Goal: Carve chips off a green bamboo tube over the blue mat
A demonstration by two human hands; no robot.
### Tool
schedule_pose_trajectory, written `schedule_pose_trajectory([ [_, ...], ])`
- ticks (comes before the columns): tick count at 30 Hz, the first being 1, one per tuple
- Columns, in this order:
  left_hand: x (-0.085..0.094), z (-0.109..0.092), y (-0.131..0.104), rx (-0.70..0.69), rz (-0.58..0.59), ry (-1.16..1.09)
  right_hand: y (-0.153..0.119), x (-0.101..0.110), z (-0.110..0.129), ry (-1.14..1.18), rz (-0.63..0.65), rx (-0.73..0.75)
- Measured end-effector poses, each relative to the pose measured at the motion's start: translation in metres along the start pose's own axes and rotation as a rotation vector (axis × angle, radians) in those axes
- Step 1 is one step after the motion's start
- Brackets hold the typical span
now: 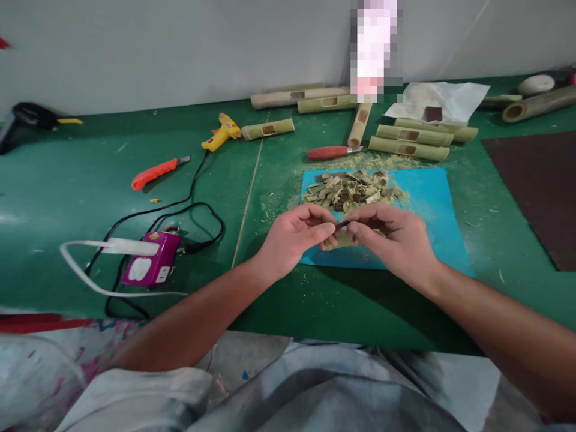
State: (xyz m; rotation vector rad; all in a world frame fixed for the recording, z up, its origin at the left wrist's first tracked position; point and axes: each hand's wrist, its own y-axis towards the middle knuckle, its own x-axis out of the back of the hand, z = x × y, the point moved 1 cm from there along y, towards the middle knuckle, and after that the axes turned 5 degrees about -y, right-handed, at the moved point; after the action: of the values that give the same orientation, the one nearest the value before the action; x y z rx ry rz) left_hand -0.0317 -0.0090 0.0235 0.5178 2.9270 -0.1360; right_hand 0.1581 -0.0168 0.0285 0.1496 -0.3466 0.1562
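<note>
Both hands meet over the blue sheet (432, 210), pinching a small, thin dark brown piece (342, 224) between thumbs and fingertips. My left hand (297, 237) has its left end, and my right hand (396, 237) its right end. Just under the fingers lies a pale green bamboo piece (344, 240), mostly hidden; whether the fingers touch it I cannot tell. A heap of bamboo chips (348, 189) covers the far left part of the sheet. Beyond it rests a red-handled knife (330, 152).
Several notched bamboo tubes (409, 148) lie along the back. A white paper (450, 99) carries a dark square (433, 114). At left are a yellow glue gun (222, 132), an orange cutter (155, 174) and a purple power strip (153, 258) with cords. A brown sheet (535, 186) lies right.
</note>
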Motion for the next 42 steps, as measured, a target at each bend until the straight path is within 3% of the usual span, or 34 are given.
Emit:
schedule_pose_trajectory([
  [4,0.009,-0.004,0.001,-0.200,-0.017,0.291,0.004,0.011,-0.002,-0.215,0.010,0.085],
  [9,0.016,-0.008,0.000,-0.439,0.063,0.713,0.009,0.024,-0.011,-0.618,0.223,0.380],
  [14,0.017,-0.001,0.001,-0.529,0.138,0.865,0.008,0.022,-0.019,-0.817,0.323,0.408],
  [27,0.013,0.001,-0.001,-0.446,0.253,0.887,0.007,0.018,-0.032,-0.655,0.329,0.388],
  [38,0.012,0.000,0.000,-0.194,0.219,0.774,0.001,0.020,-0.032,-0.543,0.327,0.297],
  [42,0.013,0.000,-0.001,-0.212,0.120,0.762,0.000,0.019,-0.033,-0.553,0.321,0.309],
])
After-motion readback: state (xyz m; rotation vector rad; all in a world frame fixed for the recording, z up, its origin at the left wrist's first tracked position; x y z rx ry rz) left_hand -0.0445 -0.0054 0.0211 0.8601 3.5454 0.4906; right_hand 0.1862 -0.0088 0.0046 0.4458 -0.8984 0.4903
